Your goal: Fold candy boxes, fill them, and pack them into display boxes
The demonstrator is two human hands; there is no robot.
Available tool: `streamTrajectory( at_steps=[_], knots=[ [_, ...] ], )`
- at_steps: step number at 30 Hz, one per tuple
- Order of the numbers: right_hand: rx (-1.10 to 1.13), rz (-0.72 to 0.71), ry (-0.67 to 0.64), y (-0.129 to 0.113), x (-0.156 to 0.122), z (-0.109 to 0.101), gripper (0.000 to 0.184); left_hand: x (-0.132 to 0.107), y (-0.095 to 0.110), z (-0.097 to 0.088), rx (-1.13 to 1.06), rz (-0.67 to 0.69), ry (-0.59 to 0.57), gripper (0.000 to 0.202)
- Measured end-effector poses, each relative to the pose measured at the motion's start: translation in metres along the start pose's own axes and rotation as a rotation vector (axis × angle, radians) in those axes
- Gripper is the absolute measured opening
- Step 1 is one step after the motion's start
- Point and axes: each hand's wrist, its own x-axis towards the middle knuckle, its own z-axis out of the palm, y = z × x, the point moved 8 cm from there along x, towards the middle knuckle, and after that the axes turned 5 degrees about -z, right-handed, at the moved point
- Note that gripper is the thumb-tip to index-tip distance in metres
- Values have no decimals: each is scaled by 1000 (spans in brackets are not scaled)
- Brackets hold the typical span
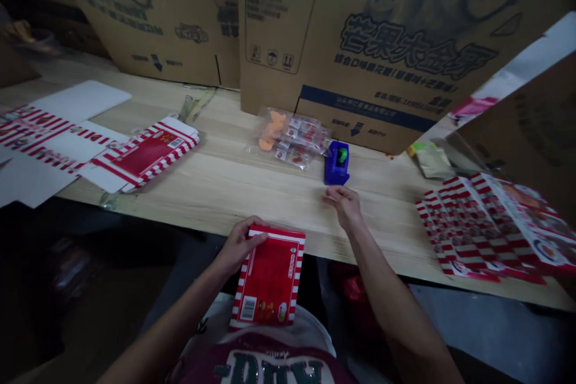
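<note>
My left hand (240, 246) grips the upper left edge of a flat red box (272, 276) with red and white striped sides. The box is at the table's front edge, close to my body, its barcode face toward me. My right hand (345, 204) is closed in a pinch just in front of a blue tape dispenser (335, 165) with a green roll core. Whatever the fingertips may hold is too small to make out. Beside the dispenser lie clear plastic packets (294, 138) with orange pieces and printed sachets inside.
Large cardboard cartons (342, 42) stand along the back of the wooden table (225, 180). On the left are striped boxes (153, 150) and unfolded card blanks (49, 138). Several striped boxes (486, 228) sit at the right, with a small pale packet (434, 161) behind them.
</note>
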Motion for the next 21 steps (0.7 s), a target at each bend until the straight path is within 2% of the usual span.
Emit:
streamTrajectory(
  at_steps=[2, 4, 5, 6, 7, 9, 11, 12, 15, 18, 19, 21],
  knots=[
    [-109, 33, -498, -18, -18, 53, 30, 1, -1, 5, -4, -16, -34, 30],
    [-263, -5, -1057, -33, -54, 103, 30, 2, 0, 11, 28, -7, -74, 30],
    [-347, -50, -1260, -39, -70, 119, 30, 2, 1, 13, 47, 5, -87, 30],
    [-441, -109, -1371, -43, -79, 130, 29, 3, 2, 15, 60, 14, -96, 30],
    [-556, -172, -1418, -45, -83, 138, 28, 3, 2, 17, 65, 19, -102, 31],
    [-807, -279, -1397, -44, -81, 146, 27, 3, 2, 18, 53, 22, -108, 33],
    [-963, -289, -1341, -40, -73, 146, 28, 1, 3, 20, 52, 28, -112, 32],
    [-966, -240, -1339, -36, -70, 144, 30, -1, 4, 20, 63, 35, -111, 31],
    [-757, 87, -1393, -14, -72, 134, 39, -9, 10, 25, 117, 56, -129, 29],
    [-368, 544, -1512, 18, -104, 123, 57, -19, 19, 34, 206, 111, -197, 25],
    [-231, 682, -1510, 27, -115, 120, 63, -21, 23, 36, 238, 135, -225, 23],
    [-32, 860, -1405, 42, -128, 115, 66, -25, 27, 38, 284, 176, -266, 20]
  ],
)
